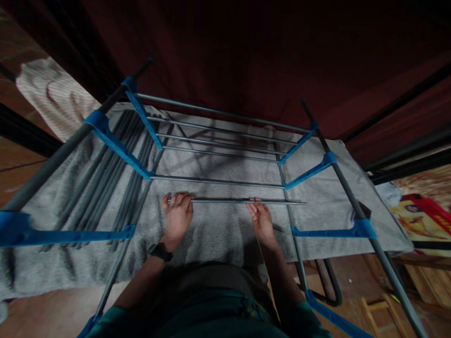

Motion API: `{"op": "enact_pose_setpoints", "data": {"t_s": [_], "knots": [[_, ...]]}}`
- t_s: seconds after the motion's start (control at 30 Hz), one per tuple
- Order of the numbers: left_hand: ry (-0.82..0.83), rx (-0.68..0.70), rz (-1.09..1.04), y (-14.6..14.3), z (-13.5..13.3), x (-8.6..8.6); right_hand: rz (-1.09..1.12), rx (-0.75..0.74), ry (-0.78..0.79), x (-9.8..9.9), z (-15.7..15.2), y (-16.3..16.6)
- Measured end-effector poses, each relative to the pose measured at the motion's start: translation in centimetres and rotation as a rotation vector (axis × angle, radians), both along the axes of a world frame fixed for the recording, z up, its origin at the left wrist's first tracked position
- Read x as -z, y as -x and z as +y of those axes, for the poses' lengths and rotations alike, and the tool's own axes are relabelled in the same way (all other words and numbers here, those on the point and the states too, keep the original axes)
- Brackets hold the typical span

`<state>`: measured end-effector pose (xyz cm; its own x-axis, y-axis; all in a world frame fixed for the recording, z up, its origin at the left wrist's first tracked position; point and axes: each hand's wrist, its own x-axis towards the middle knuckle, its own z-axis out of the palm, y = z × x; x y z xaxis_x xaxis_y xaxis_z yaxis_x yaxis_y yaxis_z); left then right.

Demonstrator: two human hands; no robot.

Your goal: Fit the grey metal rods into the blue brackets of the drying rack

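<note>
A thin grey metal rod (221,201) lies level across both my hands. My left hand (179,211) is closed round its left end. Farther along, my right hand (260,216) pinches the rod, whose right end sticks out past the fingers. Around my arms stands a rack frame of grey tubes with blue plastic brackets (121,152) on the left and matching blue brackets (310,170) on the right. Several crossbars (218,180) span the two sides beyond the rod in my hands.
Several loose grey tubes (105,183) lie on the grey towel (218,230) at left. A striped cloth (56,94) hangs at the far left. A red and yellow box (423,216) is at right. Dark red fabric (246,56) hangs behind the table.
</note>
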<state>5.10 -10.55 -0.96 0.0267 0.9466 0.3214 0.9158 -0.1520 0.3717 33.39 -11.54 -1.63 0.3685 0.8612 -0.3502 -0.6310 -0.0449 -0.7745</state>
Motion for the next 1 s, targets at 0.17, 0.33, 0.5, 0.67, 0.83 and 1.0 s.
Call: {"op": "enact_pose_setpoints", "data": {"t_s": [0.17, 0.33, 0.5, 0.67, 0.83, 1.0], "knots": [[-0.039, -0.024, 0.0, 0.2, 0.0, 0.5, 0.005, -0.021, -0.013, -0.1, -0.1, 0.0], [-0.027, -0.016, -0.012, 0.2, 0.0, 0.7, -0.007, -0.031, -0.017, -0.1, -0.2, 0.0], [-0.018, -0.021, -0.02, 0.3, 0.1, 0.8, -0.002, -0.031, -0.033, 0.2, -0.1, -0.1], [-0.019, -0.015, -0.018, 0.4, 0.2, 1.1, -0.001, -0.018, -0.014, 0.5, -0.1, -0.2], [-0.02, -0.01, -0.03, 0.5, 0.2, 1.3, 0.003, -0.015, -0.013, 0.5, -0.1, -0.2], [-0.005, -0.015, -0.042, 0.5, 0.2, 1.2, -0.011, -0.016, -0.009, 0.4, -0.1, -0.2]]}}
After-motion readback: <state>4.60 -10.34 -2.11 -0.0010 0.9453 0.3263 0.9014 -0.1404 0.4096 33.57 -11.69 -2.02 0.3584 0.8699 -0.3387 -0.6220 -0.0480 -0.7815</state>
